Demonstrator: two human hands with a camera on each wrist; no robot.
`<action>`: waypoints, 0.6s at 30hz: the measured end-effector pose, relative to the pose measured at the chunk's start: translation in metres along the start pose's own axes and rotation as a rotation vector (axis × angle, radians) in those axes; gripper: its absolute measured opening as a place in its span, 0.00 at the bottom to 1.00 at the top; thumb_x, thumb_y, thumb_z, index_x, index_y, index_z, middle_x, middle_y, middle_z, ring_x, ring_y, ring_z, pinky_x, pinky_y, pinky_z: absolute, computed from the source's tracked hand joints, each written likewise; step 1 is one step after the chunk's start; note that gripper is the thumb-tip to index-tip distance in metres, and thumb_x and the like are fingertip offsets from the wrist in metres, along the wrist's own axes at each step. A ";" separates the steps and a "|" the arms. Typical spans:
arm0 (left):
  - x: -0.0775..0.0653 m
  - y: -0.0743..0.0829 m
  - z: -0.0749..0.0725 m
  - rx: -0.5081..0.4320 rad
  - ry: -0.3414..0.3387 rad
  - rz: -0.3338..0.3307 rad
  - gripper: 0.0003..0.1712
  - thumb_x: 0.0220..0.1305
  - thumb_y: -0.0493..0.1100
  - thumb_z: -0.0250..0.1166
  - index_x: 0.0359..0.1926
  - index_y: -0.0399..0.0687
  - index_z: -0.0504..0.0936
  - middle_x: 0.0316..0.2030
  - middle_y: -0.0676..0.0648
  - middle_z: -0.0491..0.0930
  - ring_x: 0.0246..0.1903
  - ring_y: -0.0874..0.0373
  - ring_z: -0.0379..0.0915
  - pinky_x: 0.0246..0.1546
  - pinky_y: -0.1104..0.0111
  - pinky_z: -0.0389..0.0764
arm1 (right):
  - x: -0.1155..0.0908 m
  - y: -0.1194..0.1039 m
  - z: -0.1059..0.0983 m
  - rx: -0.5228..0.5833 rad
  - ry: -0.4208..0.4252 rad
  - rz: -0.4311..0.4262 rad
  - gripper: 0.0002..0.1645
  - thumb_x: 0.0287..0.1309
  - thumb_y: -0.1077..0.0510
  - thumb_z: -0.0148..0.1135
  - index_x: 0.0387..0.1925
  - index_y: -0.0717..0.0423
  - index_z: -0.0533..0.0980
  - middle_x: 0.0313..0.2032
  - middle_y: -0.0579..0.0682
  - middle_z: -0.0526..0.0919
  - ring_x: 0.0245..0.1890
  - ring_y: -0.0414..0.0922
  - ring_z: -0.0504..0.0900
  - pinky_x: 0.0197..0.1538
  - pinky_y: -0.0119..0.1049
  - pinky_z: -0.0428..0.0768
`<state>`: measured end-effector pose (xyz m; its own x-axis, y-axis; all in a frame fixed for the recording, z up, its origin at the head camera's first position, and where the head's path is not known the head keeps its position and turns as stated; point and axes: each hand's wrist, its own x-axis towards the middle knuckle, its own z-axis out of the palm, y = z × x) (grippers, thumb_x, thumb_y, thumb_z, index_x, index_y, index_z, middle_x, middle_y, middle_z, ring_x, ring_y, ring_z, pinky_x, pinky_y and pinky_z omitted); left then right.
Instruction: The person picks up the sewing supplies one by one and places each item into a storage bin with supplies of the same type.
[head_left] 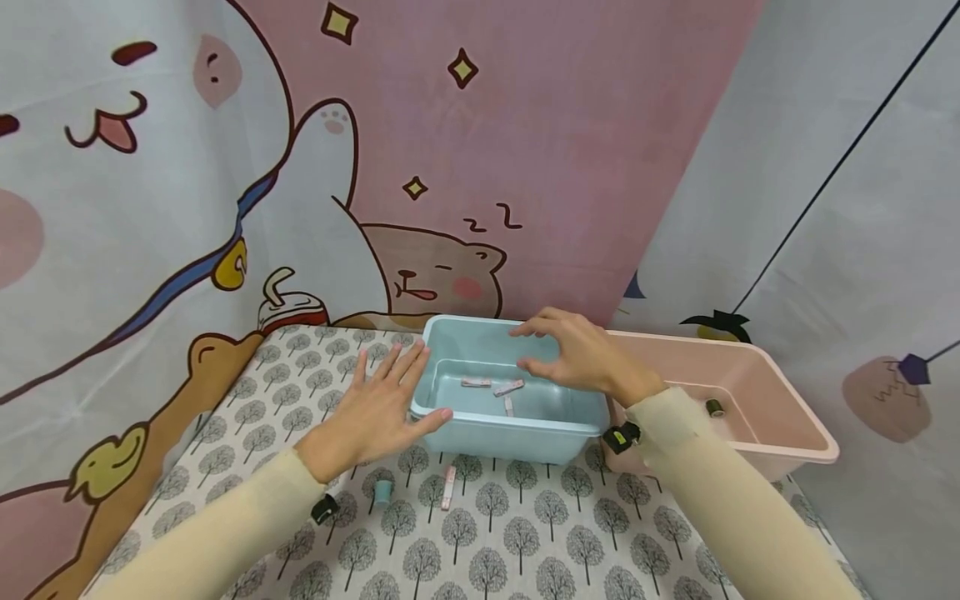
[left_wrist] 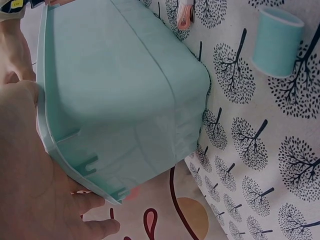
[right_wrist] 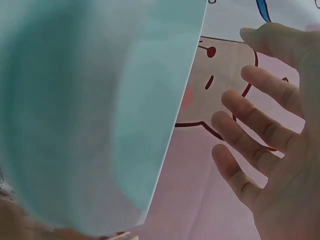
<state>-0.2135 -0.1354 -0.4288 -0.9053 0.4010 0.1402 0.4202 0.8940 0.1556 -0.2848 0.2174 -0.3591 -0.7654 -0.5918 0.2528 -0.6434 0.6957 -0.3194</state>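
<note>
My left hand [head_left: 378,408] is spread flat at the near left corner of a light blue bin [head_left: 510,437]. In the left wrist view its fingers [left_wrist: 92,202] lie by the bin's rim; contact is unclear. Above the bin's right part hangs my right hand [head_left: 573,350], fingers apart and slightly bent, holding nothing. Three small pink-and-white skeins, one of them a thread skein [head_left: 510,387], lie on the bin floor. On the cloth in front are another pink skein [head_left: 448,487] and a light blue thread spool [head_left: 382,492].
To the right stands a pale pink bin [head_left: 806,442], partly behind my right arm, with a dark green spool [head_left: 714,408] inside. A tree-patterned cloth [head_left: 487,571] covers the table. Behind it hangs a curtain [head_left: 570,167] with cartoon animals.
</note>
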 end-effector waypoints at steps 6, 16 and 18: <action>0.000 0.000 -0.001 -0.016 -0.007 -0.004 0.67 0.79 0.89 0.45 0.97 0.50 0.44 0.97 0.48 0.41 0.96 0.36 0.41 0.92 0.25 0.30 | -0.014 -0.011 0.004 0.005 0.012 -0.052 0.28 0.72 0.46 0.82 0.70 0.40 0.89 0.66 0.46 0.91 0.67 0.55 0.90 0.71 0.61 0.90; 0.001 -0.001 0.000 -0.040 -0.013 -0.009 0.67 0.81 0.87 0.48 0.97 0.48 0.44 0.97 0.46 0.41 0.97 0.37 0.37 0.92 0.25 0.30 | -0.031 -0.029 0.017 -0.015 0.080 -0.207 0.27 0.69 0.48 0.84 0.67 0.44 0.90 0.60 0.45 0.93 0.63 0.46 0.92 0.69 0.51 0.93; 0.001 -0.001 -0.001 -0.041 -0.022 -0.008 0.66 0.81 0.86 0.48 0.97 0.49 0.42 0.97 0.47 0.39 0.97 0.38 0.35 0.92 0.26 0.29 | -0.035 -0.032 0.020 -0.017 0.078 -0.213 0.28 0.69 0.47 0.85 0.67 0.44 0.90 0.60 0.44 0.93 0.62 0.46 0.92 0.68 0.49 0.93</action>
<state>-0.2146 -0.1365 -0.4283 -0.9096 0.3984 0.1177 0.4146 0.8885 0.1966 -0.2377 0.2079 -0.3760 -0.6109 -0.6928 0.3832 -0.7900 0.5658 -0.2363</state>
